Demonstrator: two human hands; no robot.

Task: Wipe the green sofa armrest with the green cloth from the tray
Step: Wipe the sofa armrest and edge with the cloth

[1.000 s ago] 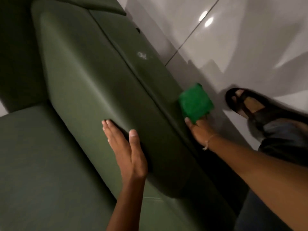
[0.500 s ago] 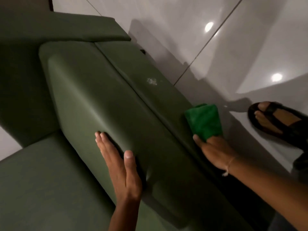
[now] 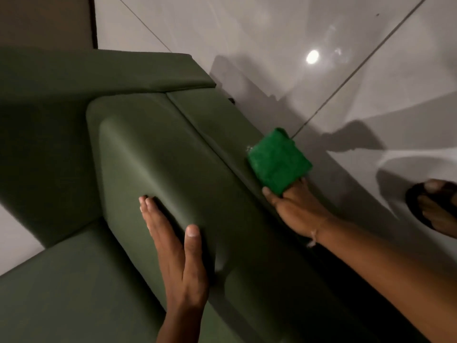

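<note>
The dark green sofa armrest (image 3: pixel 158 154) runs from the upper middle down to the lower right. A folded bright green cloth (image 3: pixel 279 160) is pressed against the armrest's outer side panel (image 3: pixel 222 125), held by my right hand (image 3: pixel 294 209). A small whitish speck shows at the cloth's upper left edge. My left hand (image 3: pixel 175 246) lies flat on the armrest's inner side, fingers together and thumb up on the top, holding nothing. No tray is in view.
The sofa seat (image 3: pixel 74 288) fills the lower left and the backrest (image 3: pixel 99 70) the upper left. Glossy white floor tiles (image 3: pixel 296 45) lie to the right. A foot in a black sandal (image 3: pixel 432 209) stands at the right edge.
My right hand has slid the cloth up along the outer panel to the whitish spot, which the cloth now mostly covers. The camera has tilted, showing more backrest. My left hand stays flat.
</note>
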